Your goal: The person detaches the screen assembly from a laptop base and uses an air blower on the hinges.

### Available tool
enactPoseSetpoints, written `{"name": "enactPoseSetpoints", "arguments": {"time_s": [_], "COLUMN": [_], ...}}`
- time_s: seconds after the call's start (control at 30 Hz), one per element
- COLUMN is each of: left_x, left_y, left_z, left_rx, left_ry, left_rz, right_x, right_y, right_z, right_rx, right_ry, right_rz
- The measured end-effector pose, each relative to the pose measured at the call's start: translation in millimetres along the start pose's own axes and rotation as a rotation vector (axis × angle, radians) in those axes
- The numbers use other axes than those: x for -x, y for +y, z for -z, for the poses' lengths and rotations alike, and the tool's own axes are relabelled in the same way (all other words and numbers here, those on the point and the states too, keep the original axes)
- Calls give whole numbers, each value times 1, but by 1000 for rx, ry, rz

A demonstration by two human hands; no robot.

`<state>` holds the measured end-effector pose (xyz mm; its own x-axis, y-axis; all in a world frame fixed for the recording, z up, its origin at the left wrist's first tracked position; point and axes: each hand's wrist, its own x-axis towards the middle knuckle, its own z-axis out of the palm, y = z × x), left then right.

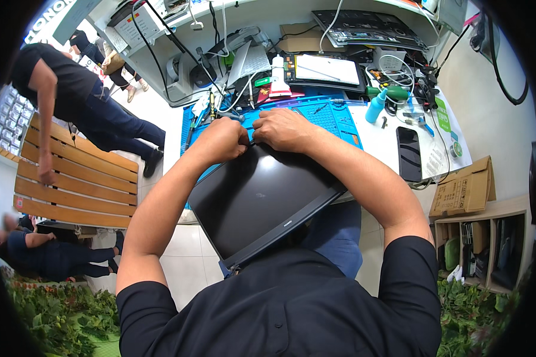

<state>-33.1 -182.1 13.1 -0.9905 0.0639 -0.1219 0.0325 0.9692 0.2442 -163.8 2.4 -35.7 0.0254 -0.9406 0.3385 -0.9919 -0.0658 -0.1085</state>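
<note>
A dark laptop screen (262,196) with a black frame leans at a tilt between the blue work mat (333,119) and my lap. My left hand (221,140) has its fingers curled at the far edge of the screen, pinching it near the corner. Just to its right, my right hand (283,130) is closed on the same edge, with its fingertips bent down and partly hidden. The two hands are a small gap apart. Whatever lies under the fingertips cannot be made out.
A light-blue bottle (375,107), a black phone (409,153) and a white tube (278,74) are on the desk. Behind them stand an opened laptop base (369,28) and tangled cables. A wooden bench (77,172) and other people are at left; a cardboard box (463,187) is at right.
</note>
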Motion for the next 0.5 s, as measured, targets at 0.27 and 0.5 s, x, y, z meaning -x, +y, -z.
{"name": "enactPoseSetpoints", "arguments": {"time_s": [0.27, 0.5], "left_x": [-1, 1], "left_y": [0, -5], "left_z": [10, 12], "left_rx": [85, 118], "left_ry": [-63, -89], "left_rz": [87, 102], "right_x": [-1, -3], "right_y": [2, -2], "right_z": [-1, 3], "right_rx": [10, 30], "right_ry": [7, -3], "right_rz": [10, 12]}}
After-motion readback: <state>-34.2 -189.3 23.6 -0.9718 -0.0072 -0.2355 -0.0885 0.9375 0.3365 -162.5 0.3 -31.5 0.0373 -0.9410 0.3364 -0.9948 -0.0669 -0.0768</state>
